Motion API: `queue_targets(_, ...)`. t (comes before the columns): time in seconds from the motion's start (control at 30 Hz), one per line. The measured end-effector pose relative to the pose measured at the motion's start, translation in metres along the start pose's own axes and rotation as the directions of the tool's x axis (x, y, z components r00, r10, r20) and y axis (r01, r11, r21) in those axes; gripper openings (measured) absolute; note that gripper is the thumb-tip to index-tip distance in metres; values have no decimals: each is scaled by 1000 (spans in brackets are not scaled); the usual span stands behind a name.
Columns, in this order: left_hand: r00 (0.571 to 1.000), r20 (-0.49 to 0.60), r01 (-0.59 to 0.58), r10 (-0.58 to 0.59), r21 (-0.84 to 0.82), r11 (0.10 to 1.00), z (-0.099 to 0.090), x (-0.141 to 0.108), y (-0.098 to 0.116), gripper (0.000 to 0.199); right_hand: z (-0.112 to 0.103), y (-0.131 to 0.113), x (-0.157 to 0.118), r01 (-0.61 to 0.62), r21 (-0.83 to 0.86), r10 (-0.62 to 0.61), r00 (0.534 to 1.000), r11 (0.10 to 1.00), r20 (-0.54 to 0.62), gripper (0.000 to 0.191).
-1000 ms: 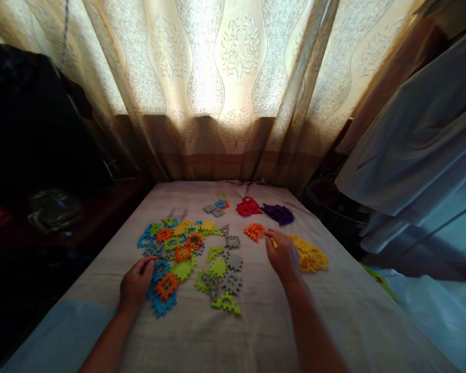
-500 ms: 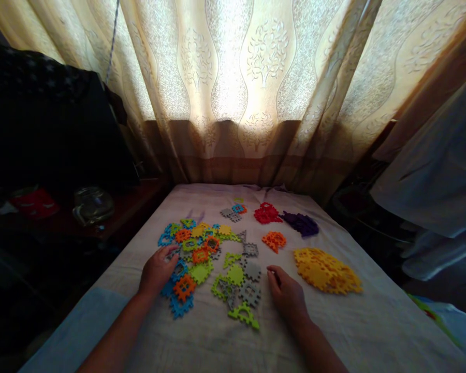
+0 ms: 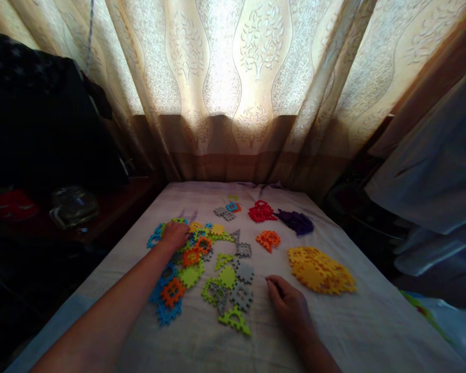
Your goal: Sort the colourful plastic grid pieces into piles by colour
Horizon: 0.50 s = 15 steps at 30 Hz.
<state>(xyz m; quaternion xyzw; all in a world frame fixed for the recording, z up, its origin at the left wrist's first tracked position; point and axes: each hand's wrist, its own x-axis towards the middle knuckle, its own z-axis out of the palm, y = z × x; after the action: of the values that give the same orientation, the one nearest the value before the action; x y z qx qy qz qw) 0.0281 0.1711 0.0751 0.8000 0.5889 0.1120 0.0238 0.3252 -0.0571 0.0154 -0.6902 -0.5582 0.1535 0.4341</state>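
My left hand (image 3: 175, 234) reaches over the far left part of a mixed heap of blue, green, orange and yellow toothed pieces; its fingertips are hidden among them. My right hand (image 3: 289, 303) rests on the sheet with curled fingers, between the grey pieces (image 3: 242, 296) and the yellow pile (image 3: 320, 270); nothing shows in it. An orange square piece (image 3: 173, 292) lies on blue pieces (image 3: 169, 312) near the heap's front. Beside the heap are flat green pieces (image 3: 227, 277). Farther back lie a small orange pile (image 3: 268, 239), a red pile (image 3: 261, 211) and a purple pile (image 3: 296, 221).
A pale sheet (image 3: 202, 342) covers the bed-like surface. Behind it hangs a patterned curtain (image 3: 221, 67). On the left are a dark screen (image 3: 42, 129), a glass jar (image 3: 74, 206) and a red object (image 3: 11, 204). White cloth (image 3: 431, 166) hangs at the right.
My left hand has moved forward from the heap's left side to its far part. My right hand has stayed beside the grey pieces. The view has shifted slightly to the right.
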Motion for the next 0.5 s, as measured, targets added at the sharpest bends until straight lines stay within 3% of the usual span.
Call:
queue_targets(0.17, 996, -70, 45, -48, -43, 998, -22, 4, 1, 27, -2, -3, 0, 4, 15, -5, 1000, 1000, 28, 33)
queue_targets(0.27, 993, -109, 43, -56, -120, 992, -31, 0, 23, 38, 1, -4, -1, 14, 17, -15, 1000, 1000, 24, 32)
queue_targets(0.4, 994, 37, -86, 100, -273, 958, -14, -12, 89, 41, 1, -4, 1, 19, 67, -19, 1000, 998, 8, 31)
queue_targets(0.5, 966, 139, -159, 219, -348, 924, 18, -25, 154, 36, -8, 2, 8, -35, 124, 51, 990, 992, -134, 36)
